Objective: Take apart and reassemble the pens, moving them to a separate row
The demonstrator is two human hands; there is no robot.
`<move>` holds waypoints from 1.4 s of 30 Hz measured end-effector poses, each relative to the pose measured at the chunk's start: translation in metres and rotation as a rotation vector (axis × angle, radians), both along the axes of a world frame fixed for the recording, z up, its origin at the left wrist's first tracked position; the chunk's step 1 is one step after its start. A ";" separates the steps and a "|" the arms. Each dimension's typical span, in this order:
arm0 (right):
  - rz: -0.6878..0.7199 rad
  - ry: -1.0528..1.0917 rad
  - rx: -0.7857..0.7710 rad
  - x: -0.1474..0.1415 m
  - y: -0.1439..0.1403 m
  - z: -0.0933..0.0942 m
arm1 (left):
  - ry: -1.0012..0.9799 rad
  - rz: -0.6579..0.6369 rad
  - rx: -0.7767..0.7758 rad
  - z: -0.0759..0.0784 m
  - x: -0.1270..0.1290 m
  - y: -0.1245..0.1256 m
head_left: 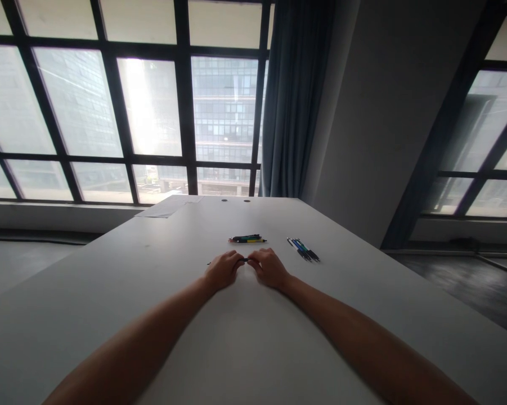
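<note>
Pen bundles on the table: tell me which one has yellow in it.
The pen bundle straight beyond both hands, lying crosswise. The other bundle, to the right, is blue and dark, angled.

no readable text, label or number anywhere; pens [247,239] too small to read.

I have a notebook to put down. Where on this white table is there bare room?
The white table is bare along its left side, between the left hand and the sheet of paper at the far edge, and on the near right, beside the right hand. It is crowded ahead of the hands: yellow-and-black pens, blue pens.
</note>
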State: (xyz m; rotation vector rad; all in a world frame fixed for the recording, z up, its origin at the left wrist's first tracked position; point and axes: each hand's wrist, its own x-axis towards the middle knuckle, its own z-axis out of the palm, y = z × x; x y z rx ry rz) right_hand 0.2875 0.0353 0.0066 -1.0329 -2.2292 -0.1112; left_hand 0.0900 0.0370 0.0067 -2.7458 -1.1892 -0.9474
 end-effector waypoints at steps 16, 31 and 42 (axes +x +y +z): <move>-0.020 -0.050 0.019 0.003 0.000 0.000 | 0.030 -0.011 0.028 -0.001 0.001 0.002; -0.017 -0.080 0.100 0.004 0.002 -0.001 | 0.024 -0.010 0.028 -0.002 0.001 0.002; -0.046 -0.168 0.158 0.001 0.002 0.002 | 0.055 -0.020 0.024 -0.001 0.002 0.001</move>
